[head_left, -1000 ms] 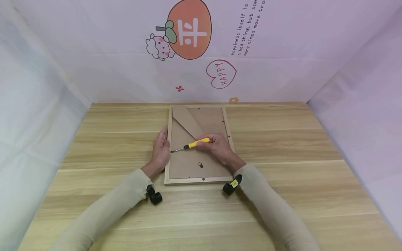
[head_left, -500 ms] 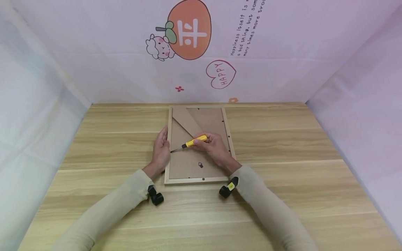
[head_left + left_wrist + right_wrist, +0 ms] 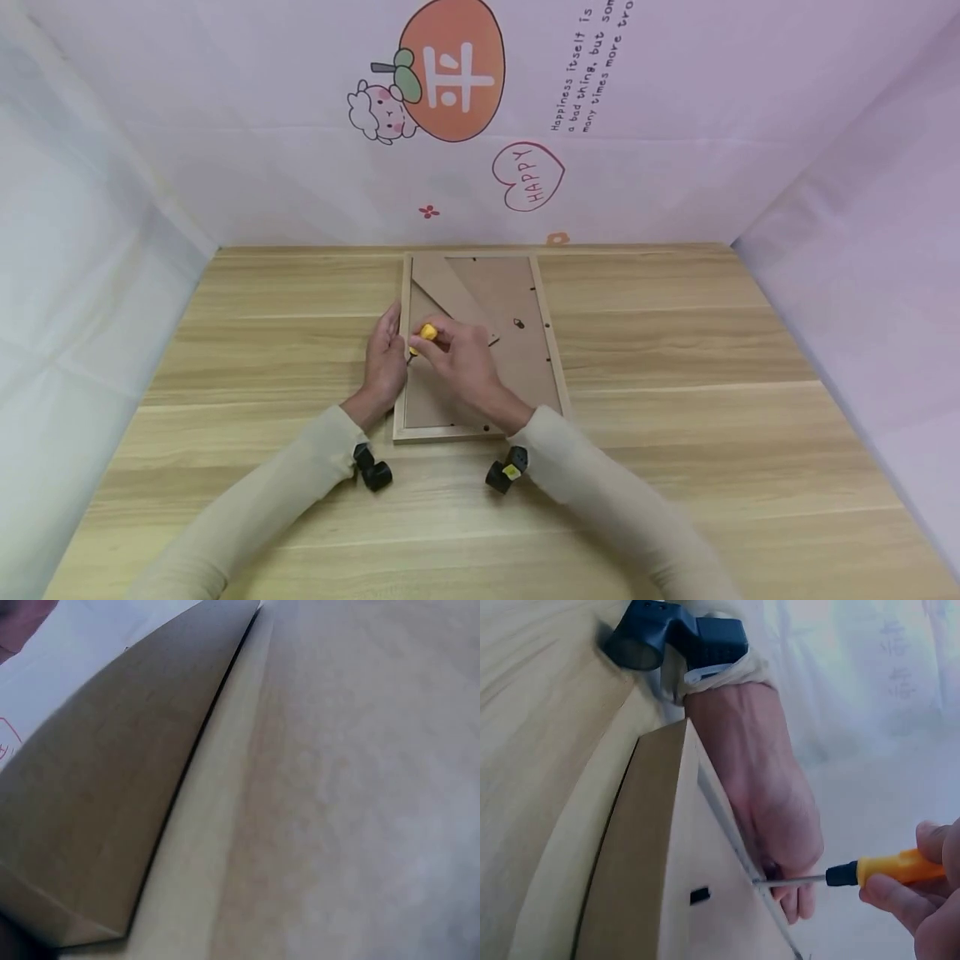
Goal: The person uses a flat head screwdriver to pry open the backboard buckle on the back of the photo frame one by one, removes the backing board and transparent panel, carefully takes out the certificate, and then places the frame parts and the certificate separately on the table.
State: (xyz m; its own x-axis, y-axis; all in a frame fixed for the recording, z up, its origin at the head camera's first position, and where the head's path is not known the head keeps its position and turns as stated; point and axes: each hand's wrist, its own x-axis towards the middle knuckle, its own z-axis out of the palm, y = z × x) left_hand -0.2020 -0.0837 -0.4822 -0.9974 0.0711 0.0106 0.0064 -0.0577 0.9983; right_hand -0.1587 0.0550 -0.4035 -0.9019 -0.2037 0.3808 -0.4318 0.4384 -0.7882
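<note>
Wooden picture frame point(image 3: 477, 344) is laid face down on the light wood table point(image 3: 675, 350), near the far edge, with its brown backing board point(image 3: 525, 358) turned up and a small black hanger point(image 3: 519, 323) seen on it. The frame's left rail is steadied by the left hand point(image 3: 385, 360), which is pressed flat against the outer edge, fingers straight and held together pretty much. A yellow-handled screwdriver point(image 3: 870, 871) is pinched by the right hand point(image 3: 457, 358) between thumb and fingertips, other fingers curled around the handle. In the right wrist view the metal tip is put right at the inner edge of the left rail, just beside the left hand's fingertips point(image 3: 799, 896). Only the frame's rail point(image 3: 195, 847) and the table are caught by the left wrist view, so nothing of the fingers can be told from there. Black wrist cameras point(image 3: 371, 468) are strapped over beige sleeves point(image 3: 285, 483).
</note>
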